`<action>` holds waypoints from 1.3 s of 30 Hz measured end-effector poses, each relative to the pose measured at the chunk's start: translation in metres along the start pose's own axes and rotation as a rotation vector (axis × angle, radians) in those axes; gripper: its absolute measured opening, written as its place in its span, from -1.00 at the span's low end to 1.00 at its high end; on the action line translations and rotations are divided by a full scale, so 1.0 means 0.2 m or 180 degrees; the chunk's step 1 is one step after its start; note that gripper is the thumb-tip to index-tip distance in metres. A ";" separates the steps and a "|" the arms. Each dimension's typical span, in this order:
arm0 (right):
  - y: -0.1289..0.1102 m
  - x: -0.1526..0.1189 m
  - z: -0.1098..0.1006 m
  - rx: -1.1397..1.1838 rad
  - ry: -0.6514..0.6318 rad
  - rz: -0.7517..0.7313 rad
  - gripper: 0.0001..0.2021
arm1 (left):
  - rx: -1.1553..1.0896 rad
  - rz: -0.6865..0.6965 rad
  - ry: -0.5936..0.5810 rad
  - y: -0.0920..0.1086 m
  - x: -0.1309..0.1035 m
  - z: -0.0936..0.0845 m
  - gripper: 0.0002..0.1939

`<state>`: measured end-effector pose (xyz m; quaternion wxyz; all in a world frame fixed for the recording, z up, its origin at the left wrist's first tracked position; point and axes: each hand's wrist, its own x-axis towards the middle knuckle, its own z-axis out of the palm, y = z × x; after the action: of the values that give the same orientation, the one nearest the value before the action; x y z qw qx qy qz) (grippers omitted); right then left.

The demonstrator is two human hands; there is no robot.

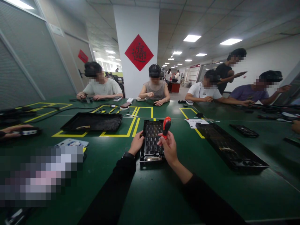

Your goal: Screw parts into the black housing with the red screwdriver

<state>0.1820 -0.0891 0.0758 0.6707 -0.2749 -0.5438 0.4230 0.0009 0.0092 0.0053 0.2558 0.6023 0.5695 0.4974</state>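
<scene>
A black rectangular housing (153, 142) with rows of small shapes inside lies on the green table in front of me. My left hand (136, 143) grips its left edge, thumb on top. My right hand (170, 150) is closed on a screwdriver (167, 126) with a red and black handle, held nearly upright over the housing's right side. Its shaft and tip are mostly hidden by my fingers, so contact with a screw cannot be made out. Along the housing's near end runs a pale strip (150, 159).
Long black trays stand to the left (91, 122) and the right (232, 147). A white paper (194, 122) and a small black part (244, 130) lie at the right. Several co-workers sit across the table (187, 193); another hand (17, 130) is at the far left.
</scene>
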 end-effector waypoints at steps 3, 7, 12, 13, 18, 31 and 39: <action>-0.01 0.00 0.00 0.0019 -0.0035 -0.0063 -0.72 | 0.0016 0.0013 0.0003 0.00 0.00 0.00 -0.52; -0.01 -0.01 0.00 -0.0072 -0.0014 -0.0083 -0.79 | 0.0018 0.0081 -0.0010 -0.01 0.00 0.00 -0.51; -0.02 -0.01 -0.02 -0.0501 0.0023 -0.0173 -0.82 | 0.0006 0.0024 0.0004 -0.02 0.01 0.00 -0.52; -0.02 0.00 -0.02 -0.0551 0.0011 -0.0194 -0.83 | 0.0002 0.0022 0.0011 -0.02 0.00 0.00 -0.52; -0.01 0.00 0.00 -0.0311 -0.0014 -0.0100 -0.68 | -0.0024 0.0010 0.0015 0.00 0.00 0.00 -0.53; 0.01 -0.02 0.01 -0.0072 -0.0129 -0.0060 -0.64 | 0.0069 -0.0012 -0.0003 0.01 0.00 0.00 -0.52; -0.01 -0.02 -0.02 -0.0466 0.0063 -0.0168 -0.78 | -0.0042 0.0015 -0.0019 0.00 0.00 0.00 -0.52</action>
<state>0.1851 -0.0924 0.0742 0.6651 -0.3130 -0.5736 0.3615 0.0013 0.0086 0.0054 0.2603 0.6035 0.5641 0.4999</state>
